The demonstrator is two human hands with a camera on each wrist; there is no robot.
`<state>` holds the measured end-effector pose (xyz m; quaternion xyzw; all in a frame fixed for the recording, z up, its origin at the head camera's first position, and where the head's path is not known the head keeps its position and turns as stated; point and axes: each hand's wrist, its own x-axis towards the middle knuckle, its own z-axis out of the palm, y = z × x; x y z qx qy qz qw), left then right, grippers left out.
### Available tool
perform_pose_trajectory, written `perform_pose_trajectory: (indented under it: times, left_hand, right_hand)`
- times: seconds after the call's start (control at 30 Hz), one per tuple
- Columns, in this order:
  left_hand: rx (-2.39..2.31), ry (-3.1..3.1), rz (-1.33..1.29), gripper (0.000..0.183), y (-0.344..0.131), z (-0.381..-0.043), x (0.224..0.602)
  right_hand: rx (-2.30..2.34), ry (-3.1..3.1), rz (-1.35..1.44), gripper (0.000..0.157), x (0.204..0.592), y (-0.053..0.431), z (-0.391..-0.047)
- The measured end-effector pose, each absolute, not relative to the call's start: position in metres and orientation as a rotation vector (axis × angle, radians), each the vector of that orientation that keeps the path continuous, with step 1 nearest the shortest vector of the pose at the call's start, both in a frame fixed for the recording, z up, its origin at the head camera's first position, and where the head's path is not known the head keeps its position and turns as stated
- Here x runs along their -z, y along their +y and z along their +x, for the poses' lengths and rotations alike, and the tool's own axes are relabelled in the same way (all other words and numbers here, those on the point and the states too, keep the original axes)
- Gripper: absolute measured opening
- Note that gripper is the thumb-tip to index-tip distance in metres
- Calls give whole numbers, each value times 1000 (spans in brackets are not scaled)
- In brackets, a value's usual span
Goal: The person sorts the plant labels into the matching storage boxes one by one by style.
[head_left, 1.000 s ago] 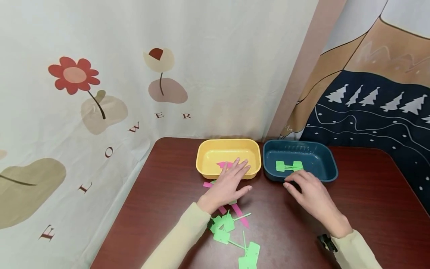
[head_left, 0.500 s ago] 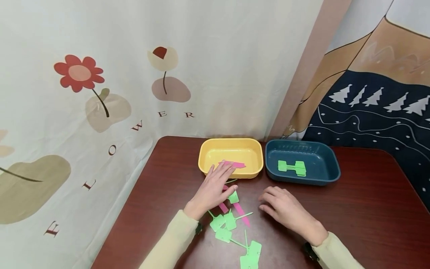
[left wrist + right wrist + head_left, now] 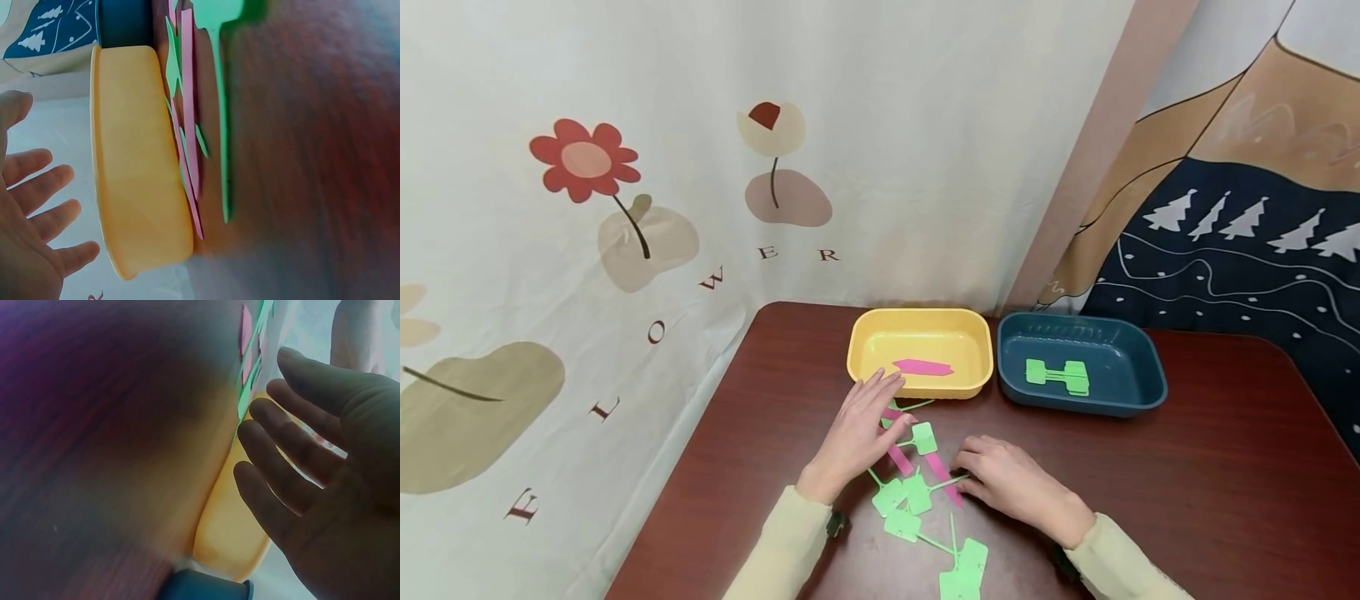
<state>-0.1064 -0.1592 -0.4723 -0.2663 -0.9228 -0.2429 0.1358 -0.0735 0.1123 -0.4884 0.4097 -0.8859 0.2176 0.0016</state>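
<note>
moved since the earlier frame: right hand (image 3: pixel 1017 482), away from the blue tray (image 3: pixel 1116 379) now beyond it, in beside the green tags (image 3: pixel 918 493), fingers loosely parted, pinching nothing; left hand (image 3: pixel 856 429), back toward the near rim of the yellow tray (image 3: pixel 917 343), fingers spread. possibly dragging neighbours along if lifted, owing to overlapping stems. mostly between both hands: flat, square-headed, slim-stemmed, jumbled with pink strips (image 3: pixel 942 477).

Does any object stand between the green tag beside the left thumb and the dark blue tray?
No loose object is visible between the green tag and the blue tray; only the tray's near wall rises there, with the right hand close by.
</note>
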Motion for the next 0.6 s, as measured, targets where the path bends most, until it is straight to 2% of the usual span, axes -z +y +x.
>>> perform_pose_trajectory:
  times: [0.37,0.6]
  left_hand:
    - [743,-2705,-753,59,-163,-103,474]
    - [738,-2665,-772,57,-161,-103,473]
  right_hand:
    - [-527,-2822,1292,7,496,106,-78]
    - [-519,-2795,1319,12,498,106,-79]
